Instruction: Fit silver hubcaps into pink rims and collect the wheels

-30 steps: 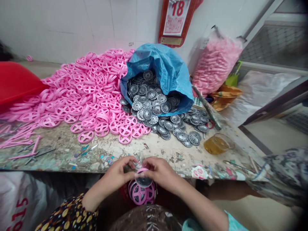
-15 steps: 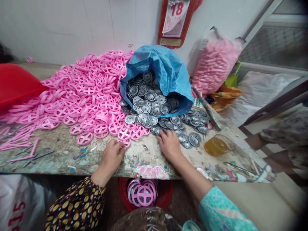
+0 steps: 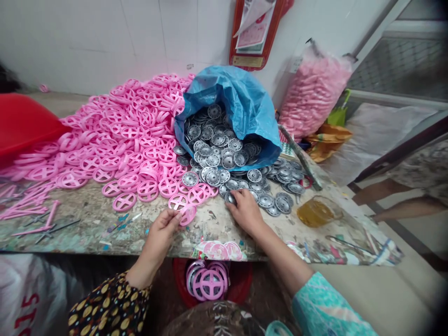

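Nearer than the blue bag (image 3: 252, 105), whose front-facing mouth likely keeps grey discs (image 3: 228, 159) reachable, the left hand (image 3: 159, 235) pinches a pink wheel (image 3: 188, 216) edgewise; the right hand (image 3: 247, 212) touches one disc (image 3: 230, 198), its grip unclear.

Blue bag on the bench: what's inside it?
Through its open mouth, the blue bag shows a heap of grey discs, some spilling out onto the bench. The back of the bag is hidden by its own plastic, so contents there can't be told.

Open tabletop (image 3: 209, 229), grey discs (image 3: 254, 175) behind
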{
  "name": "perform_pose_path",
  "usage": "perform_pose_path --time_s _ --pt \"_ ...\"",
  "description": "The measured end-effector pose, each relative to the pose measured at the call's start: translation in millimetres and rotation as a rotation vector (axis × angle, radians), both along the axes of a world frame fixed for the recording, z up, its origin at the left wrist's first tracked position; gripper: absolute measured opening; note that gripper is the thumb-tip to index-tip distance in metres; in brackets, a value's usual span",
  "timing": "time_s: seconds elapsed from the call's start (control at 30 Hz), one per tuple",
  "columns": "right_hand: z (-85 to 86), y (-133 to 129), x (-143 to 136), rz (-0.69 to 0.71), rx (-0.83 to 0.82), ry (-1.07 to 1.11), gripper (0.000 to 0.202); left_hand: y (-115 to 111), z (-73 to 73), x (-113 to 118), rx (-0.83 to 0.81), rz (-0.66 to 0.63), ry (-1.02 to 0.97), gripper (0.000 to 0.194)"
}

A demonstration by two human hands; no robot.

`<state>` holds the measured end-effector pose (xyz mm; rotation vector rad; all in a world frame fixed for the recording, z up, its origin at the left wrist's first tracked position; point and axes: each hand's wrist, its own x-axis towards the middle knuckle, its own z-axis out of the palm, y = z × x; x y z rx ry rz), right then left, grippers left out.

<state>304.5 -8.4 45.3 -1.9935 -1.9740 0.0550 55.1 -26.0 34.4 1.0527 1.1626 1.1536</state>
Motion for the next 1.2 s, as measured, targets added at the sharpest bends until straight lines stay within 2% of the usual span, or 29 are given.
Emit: perform_pose_path --time_s 0.07,0.13,0.3,0.43,0.5,0.63,0.7,0.77,0.9,1.07,1.2 --pt "1.0 0.8 3.3 -0.025 -0.014 0.0 0.044 -3.0 2.8 3.1 -0.138 0.01 -0.204 0.032" --pt "1.6 0.3 6.6 -0.047 -0.032 -0.021 0.045 -5.4 3.7 5.4 -0.22 0.009 -0.288 0.036" --pt "2.1 0.1 11.6 0.024 -0.068 0.029 0.044 -4.5 -1.7 7.1 -0.256 -0.005 -0.284 0.032" --pt "1.9 0.3 13.3 0.025 -0.139 0.198 0.062 -0.3 -2.1 6.4 -0.317 -0.006 -0.295 0.019" --pt "2.0 -1.0 12.7 -0.012 -0.179 0.198 0.067 0.7 -0.3 5.5 -0.344 -0.008 -0.303 0.011" --pt "1.1 -5.0 10.0 0.02 -0.183 0.13 0.059 1.0 2.0 2.6 -0.385 -0.022 -0.322 0.004" --pt "-0.6 -6.0 10.3 0.048 -0.159 0.145 0.063 1.2 2.0 1.2 -0.393 -0.025 -0.335 0.003" --pt "-2.5 -5.5 12.9 0.017 -0.12 0.182 0.065 1.7 1.6 0.4 -0.397 -0.025 -0.34 0.004" --pt "-2.6 -2.1 21.6 -0.062 -0.061 0.176 0.045 2.0 1.7 0.6 -0.393 -0.022 -0.334 0.004" --pt "3.2 0.0 25.7 0.058 -0.162 0.022 0.047 0.5 3.3 2.3 -0.385 -0.002 -0.307 0.005" --pt "4.9 -1.0 25.0 0.074 -0.143 -0.035 0.04 1.6 4.2 2.3 -0.388 0.006 -0.302 0.006"
